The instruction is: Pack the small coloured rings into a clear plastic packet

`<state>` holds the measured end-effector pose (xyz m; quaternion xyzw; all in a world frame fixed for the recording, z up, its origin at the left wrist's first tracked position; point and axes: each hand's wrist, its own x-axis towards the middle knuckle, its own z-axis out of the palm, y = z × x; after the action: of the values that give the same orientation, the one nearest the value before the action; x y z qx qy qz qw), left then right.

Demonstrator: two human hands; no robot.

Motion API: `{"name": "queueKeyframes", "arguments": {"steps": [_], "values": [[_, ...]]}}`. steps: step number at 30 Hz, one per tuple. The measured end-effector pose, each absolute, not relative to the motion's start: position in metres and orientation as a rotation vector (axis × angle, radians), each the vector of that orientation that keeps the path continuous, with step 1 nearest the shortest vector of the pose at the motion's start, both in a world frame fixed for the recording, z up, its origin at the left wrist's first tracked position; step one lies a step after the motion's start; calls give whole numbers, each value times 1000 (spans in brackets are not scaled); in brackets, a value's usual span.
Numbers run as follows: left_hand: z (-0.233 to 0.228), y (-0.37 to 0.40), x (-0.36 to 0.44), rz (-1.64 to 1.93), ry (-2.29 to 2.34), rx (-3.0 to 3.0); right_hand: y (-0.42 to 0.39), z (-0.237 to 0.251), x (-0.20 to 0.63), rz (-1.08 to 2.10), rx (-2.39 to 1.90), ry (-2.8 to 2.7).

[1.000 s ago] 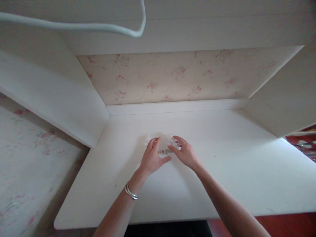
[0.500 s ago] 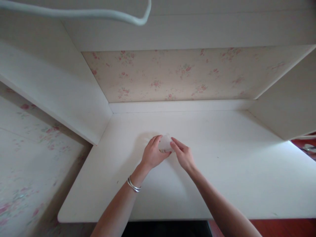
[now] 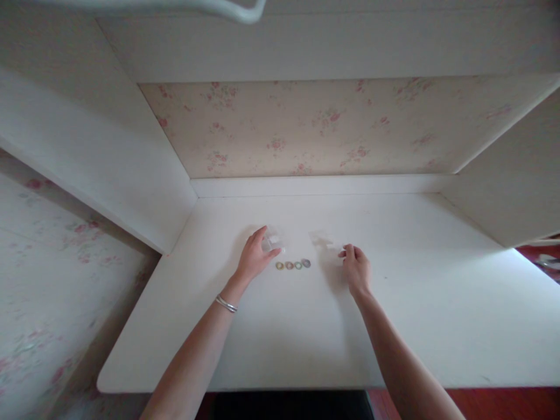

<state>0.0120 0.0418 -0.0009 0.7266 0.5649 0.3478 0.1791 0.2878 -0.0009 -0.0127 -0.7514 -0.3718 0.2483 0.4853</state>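
My left hand (image 3: 256, 252), with silver bangles on the wrist, curls its thumb and fingers round a small clear plastic container (image 3: 275, 241) on the white desk. To the right, my right hand (image 3: 356, 265) pinches the edge of a thin see-through plastic piece (image 3: 326, 240); whether it is a bag or a lid I cannot tell. Between the hands, nearer to me, several small coloured rings lie in a row: a yellowish ring (image 3: 279, 266), a pinkish ring (image 3: 289, 265), a green ring (image 3: 298, 265) and a purple-grey ring (image 3: 307, 263).
The white desk (image 3: 420, 326) runs to a low back ledge (image 3: 315, 187) under flowered wallpaper. White side panels (image 3: 100, 146) stand left and right, with a shelf front (image 3: 306, 49) above. A pale curved bar (image 3: 236, 10) crosses the top left. A black surface (image 3: 293, 405) lies below the front edge.
My hands have moved apart, the right one rightward with the see-through piece, the left one slightly left with the container. The row of rings now shows between them.
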Motion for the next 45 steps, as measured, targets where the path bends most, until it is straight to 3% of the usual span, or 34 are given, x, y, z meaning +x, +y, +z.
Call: {"name": "queueKeyframes", "arguments": {"steps": [14, 45], "values": [[-25, 63, 8, 722, 1702, 2100, 21, -18, 277, 208, -2293, -1455], [-25, 32, 14, 816, 1607, 2318, 18, -25, 272, 314, -1900, -1379]]}}
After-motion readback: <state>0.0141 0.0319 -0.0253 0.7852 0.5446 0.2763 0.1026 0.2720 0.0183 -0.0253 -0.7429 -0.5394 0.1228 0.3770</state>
